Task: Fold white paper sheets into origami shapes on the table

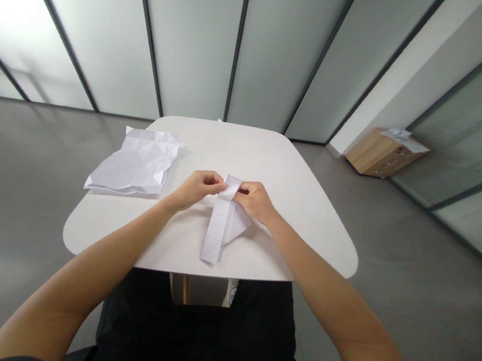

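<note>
A folded sheet of white paper (217, 225) is held just above the white table, its long narrow strip pointing toward me. A wider flap spreads out to the right beneath that strip. My left hand (201, 188) pinches the far left edge of the paper between thumb and fingers. On the opposite side, my right hand (256, 200) grips the paper's far right edge, with its fingers curled and partly hidden behind the fold. Both hands are close together near the paper's far end.
Several creased white sheets (136, 164) lie stacked at the left of the white table (305, 230). A wooden cabinet (382, 154) with papers on top stands by the wall at the right. Frosted glass panels (197, 38) rise beyond the table.
</note>
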Motion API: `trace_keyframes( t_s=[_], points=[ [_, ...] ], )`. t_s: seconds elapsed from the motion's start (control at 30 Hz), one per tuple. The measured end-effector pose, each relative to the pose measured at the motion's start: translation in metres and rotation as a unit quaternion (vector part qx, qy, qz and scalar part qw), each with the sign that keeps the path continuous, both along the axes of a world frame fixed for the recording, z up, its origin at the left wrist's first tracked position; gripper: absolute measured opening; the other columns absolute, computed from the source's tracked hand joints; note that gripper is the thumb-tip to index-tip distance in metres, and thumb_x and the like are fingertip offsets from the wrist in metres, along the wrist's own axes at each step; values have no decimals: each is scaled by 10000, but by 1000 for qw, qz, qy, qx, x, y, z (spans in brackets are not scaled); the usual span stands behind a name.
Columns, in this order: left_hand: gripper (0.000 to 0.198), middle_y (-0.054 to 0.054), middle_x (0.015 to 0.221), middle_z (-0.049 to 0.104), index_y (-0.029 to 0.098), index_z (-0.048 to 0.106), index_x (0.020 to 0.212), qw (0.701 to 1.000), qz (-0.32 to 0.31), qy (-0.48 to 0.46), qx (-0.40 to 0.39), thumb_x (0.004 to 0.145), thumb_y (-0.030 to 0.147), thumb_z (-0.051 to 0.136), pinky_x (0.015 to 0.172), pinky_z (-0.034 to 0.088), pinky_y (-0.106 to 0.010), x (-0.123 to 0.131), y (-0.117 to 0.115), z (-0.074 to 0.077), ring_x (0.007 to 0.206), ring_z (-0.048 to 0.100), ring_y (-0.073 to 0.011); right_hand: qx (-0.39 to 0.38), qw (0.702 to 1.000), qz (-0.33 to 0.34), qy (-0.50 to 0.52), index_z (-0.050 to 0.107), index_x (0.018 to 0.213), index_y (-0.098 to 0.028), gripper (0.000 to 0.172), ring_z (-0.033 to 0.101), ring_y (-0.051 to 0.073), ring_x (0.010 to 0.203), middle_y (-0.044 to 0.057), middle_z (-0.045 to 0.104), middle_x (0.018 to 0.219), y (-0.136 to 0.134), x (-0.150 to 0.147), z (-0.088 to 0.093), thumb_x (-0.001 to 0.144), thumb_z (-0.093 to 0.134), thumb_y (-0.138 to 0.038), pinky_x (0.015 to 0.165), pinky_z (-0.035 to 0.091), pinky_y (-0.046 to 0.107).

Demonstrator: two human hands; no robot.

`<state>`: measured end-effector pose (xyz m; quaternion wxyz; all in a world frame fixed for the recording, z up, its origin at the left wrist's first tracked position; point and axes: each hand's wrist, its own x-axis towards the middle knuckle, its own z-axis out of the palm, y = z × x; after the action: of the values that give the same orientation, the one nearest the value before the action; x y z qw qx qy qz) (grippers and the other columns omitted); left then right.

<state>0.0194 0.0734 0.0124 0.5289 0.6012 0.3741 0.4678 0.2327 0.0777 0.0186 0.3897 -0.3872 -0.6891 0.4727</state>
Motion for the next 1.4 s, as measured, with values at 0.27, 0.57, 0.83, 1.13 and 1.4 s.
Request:
trace_keyframes(
  t_s=[0.27,0.57,0.83,1.13,1.4],
  points=[
    [399,12,733,586,168,632,785,999,-12,-47,-19,753,481,878,675,420,-246,4,-3,1,684,524,-103,-29,999,33,19,834,846,-159,351,641,191,683,11,733,743,-2,-1,3,751,818,-496,642,465,283],
    [408,22,745,564,171,623,792,997,-4,-74,-37,755,485,880,662,417,-241,8,-3,-2,671,506,-92,-53,996,61,34,831,816,-148,338,621,171,659,19,734,727,-4,-4,2,737,828,-477,656,462,286],
    [422,40,691,553,182,572,761,996,7,-84,-10,757,471,879,628,380,-238,12,-4,-2,624,473,-84,-52,996,59,30,825,830,-155,360,623,175,657,9,732,730,-2,-4,-3,735,830,-503,664,462,291],
    [433,37,699,553,185,550,749,995,60,-66,45,776,496,850,652,375,-249,13,-2,-1,659,477,-98,-69,996,26,42,730,711,-181,433,535,146,625,4,644,660,2,-5,-4,793,756,-605,587,400,266],
    [403,30,693,534,196,564,756,986,146,-2,80,802,511,812,628,343,-265,16,-1,-4,657,453,-115,-11,999,-42,1,620,632,-195,526,386,120,582,-28,500,596,4,-10,-5,758,772,-682,564,295,290]
  ],
)
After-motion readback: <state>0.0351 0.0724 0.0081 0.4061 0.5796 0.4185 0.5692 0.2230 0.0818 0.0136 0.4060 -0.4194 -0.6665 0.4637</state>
